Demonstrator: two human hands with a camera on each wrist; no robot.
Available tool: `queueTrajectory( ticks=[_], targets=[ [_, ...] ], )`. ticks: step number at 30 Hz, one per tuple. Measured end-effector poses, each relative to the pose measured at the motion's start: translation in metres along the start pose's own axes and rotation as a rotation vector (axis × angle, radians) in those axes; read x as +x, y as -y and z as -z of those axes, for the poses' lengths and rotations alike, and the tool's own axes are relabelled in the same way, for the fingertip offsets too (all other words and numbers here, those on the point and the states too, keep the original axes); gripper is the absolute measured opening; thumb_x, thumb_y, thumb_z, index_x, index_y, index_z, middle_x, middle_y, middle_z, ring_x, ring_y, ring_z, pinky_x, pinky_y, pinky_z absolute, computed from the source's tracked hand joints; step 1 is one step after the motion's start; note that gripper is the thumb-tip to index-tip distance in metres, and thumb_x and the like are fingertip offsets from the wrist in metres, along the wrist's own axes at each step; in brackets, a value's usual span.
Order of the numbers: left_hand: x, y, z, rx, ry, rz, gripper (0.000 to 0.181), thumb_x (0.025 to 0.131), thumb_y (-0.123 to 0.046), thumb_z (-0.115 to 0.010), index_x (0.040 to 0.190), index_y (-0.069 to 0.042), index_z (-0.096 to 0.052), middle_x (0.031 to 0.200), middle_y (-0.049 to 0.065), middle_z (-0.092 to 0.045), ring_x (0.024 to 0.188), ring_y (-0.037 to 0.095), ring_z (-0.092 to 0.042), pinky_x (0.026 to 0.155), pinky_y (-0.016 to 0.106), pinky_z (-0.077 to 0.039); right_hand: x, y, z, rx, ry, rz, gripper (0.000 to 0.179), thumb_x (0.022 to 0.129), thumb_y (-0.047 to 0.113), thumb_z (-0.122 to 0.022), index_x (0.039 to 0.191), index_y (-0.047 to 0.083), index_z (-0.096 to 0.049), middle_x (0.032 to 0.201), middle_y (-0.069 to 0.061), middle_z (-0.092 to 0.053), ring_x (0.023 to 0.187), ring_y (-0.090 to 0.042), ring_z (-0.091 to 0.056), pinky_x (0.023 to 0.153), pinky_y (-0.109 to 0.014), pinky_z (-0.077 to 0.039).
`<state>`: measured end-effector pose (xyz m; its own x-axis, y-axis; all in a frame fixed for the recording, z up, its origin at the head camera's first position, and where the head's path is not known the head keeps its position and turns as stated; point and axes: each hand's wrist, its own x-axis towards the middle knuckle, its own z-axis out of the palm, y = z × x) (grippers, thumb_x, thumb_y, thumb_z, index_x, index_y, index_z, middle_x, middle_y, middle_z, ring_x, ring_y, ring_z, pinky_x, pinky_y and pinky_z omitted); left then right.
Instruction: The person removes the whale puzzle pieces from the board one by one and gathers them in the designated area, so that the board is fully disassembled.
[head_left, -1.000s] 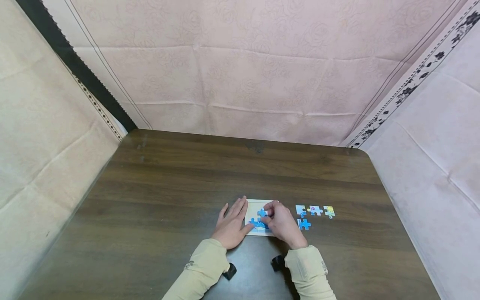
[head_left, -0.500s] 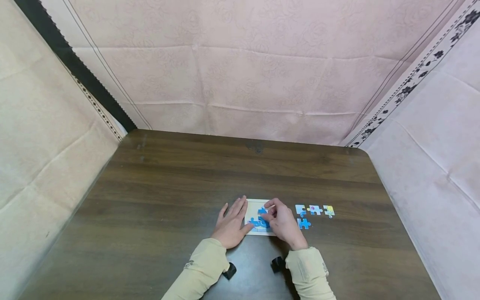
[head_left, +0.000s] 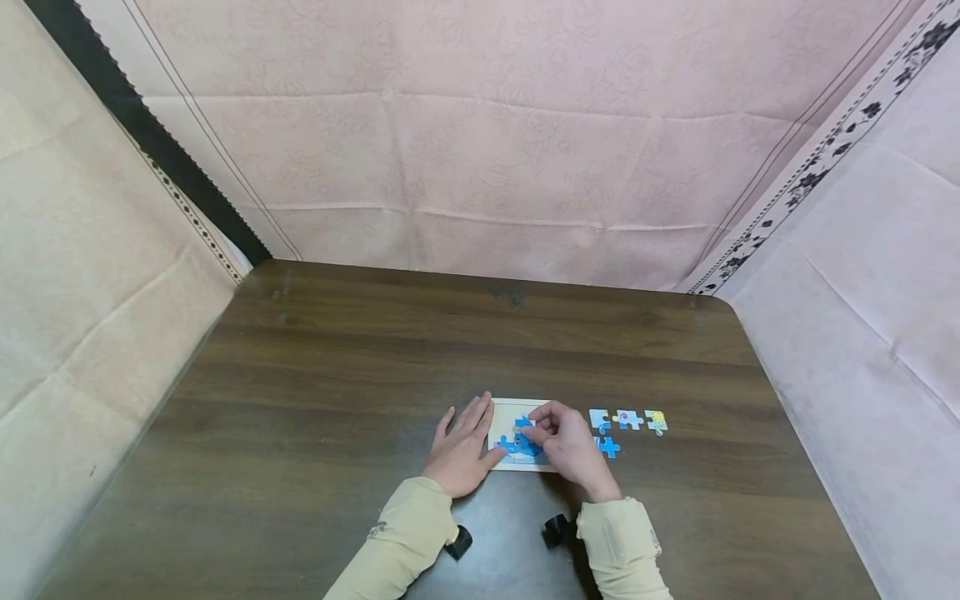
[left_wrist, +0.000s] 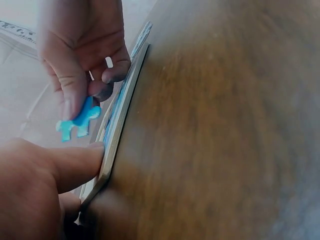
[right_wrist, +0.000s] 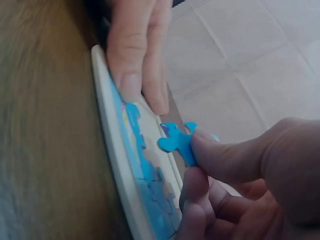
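Note:
My left hand (head_left: 462, 446) lies with outstretched fingers along the left side of a shallow cream puzzle tray (head_left: 517, 467), its thumb on the tray's near rim. My right hand (head_left: 567, 446) pinches a blue jigsaw piece (right_wrist: 177, 142) between thumb and fingers, held above the tray. In the left wrist view the same jigsaw piece (left_wrist: 81, 120) hangs tilted from the fingertips. Joined blue pieces (right_wrist: 155, 210) fill the near part of the tray, and the bare cream floor shows beyond them. The right hand covers the tray's right side in the head view.
To the right of the tray, loose jigsaw pieces lie on the dark wooden table (head_left: 360, 350): a white-and-blue piece (head_left: 599, 420), a pale patterned piece (head_left: 628, 419), a yellow one (head_left: 656, 422) and a blue one (head_left: 609, 447). Pale cloth (head_left: 480, 158) hangs around the table.
The right hand, still pinching the blue jigsaw piece, has shifted very slightly to the right over the tray. The left hand and the tray have stayed in place.

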<state>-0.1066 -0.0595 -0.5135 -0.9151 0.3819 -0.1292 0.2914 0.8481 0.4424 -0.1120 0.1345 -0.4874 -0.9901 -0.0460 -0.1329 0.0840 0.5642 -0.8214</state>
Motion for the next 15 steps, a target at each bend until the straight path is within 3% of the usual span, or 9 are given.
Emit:
queueTrajectory(
  ticks=[15],
  targets=[
    [0.0,-0.001,0.0,0.004,-0.003,0.0,0.077,0.097,-0.052,-0.051,0.155,-0.01,-0.022,0.163,0.002,-0.011,0.149,0.022,-0.009,0.117,0.053,-0.003,-0.011,0.001,0.006,0.104,-0.047,0.015,0.012,0.084,0.015,-0.076,0.095,0.02,-0.073,0.081,0.001,-0.065,0.072,-0.021,-0.058,0.066,-0.028,-0.051]
  ],
)
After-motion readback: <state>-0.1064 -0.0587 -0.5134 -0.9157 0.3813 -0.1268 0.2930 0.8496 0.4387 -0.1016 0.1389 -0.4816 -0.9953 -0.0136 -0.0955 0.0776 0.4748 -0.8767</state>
